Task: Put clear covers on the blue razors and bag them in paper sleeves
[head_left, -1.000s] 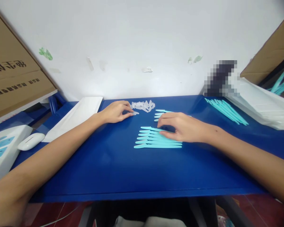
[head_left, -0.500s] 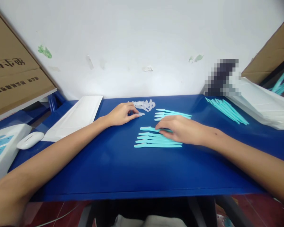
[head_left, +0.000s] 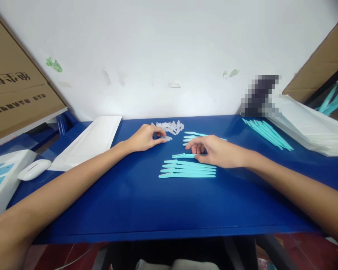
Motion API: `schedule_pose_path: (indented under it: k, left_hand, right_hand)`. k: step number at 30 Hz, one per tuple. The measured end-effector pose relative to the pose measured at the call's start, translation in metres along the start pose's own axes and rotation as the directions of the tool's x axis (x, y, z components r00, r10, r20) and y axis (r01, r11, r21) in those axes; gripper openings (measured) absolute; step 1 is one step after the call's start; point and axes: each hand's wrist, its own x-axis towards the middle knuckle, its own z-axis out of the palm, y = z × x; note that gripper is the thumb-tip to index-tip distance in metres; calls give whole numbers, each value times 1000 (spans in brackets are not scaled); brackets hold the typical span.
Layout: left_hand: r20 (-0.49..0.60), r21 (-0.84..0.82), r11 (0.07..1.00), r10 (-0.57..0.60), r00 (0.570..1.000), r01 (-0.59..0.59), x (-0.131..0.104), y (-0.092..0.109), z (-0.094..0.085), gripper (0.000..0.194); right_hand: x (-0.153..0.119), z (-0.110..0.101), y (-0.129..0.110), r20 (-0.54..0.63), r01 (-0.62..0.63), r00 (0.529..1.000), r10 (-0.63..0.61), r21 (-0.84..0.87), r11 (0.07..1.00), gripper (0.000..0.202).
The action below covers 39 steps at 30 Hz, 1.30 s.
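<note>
My left hand (head_left: 146,138) pinches a translucent blade cap (head_left: 167,138) between thumb and forefinger, just in front of a loose pile of such caps (head_left: 173,126). Held by my right hand (head_left: 207,150) is a turquoise eyebrow razor (head_left: 183,155), its blade end pointing left and its handle partly hidden by the fingers. Several more razors (head_left: 186,170) lie side by side just below this hand, blade ends left. Behind the hand, another small group of razors (head_left: 194,133) is partly covered by it.
Another bundle of turquoise razors (head_left: 267,133) lies at the right, beside stacked white trays (head_left: 304,123). A white sheet-like packet (head_left: 87,142), a white mouse-shaped device (head_left: 34,169) and a white power strip (head_left: 5,180) are at the left. Cardboard boxes (head_left: 17,86) flank the blue table (head_left: 135,210).
My right hand has shifted the razor slightly to the right, and its fingers have changed their hold. My left hand stays nearly in place with the cap. The view has tilted slightly.
</note>
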Motion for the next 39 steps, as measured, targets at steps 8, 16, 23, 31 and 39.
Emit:
schedule_pose_path:
  k: [8,16,23,31,39]
  left_hand:
    - [-1,-40,997,-58,998,58,0,3,1,37]
    - [59,-34,998,-53,997,56,1,7,-8,33]
    - [140,-1,996,85,986,-85,2,12,0,22]
    - [140,58,990,119,983,-128,1,16,1,20]
    - [209,119,989,62,976,-89,3,18,-7,26]
  right_hand:
    - [2,2,6,-74,53,995,-72,-231,971,19]
    - [-1,-4,8,-261,39,960,-104,-242,970,28]
    - [2,-5,18,-321,76,941,-103,-96,992,25]
    - [3,-7,23,-302,37,952,-50,-48,998,21]
    - [3,-9,27,-308,-32,951,1,-97,995,17]
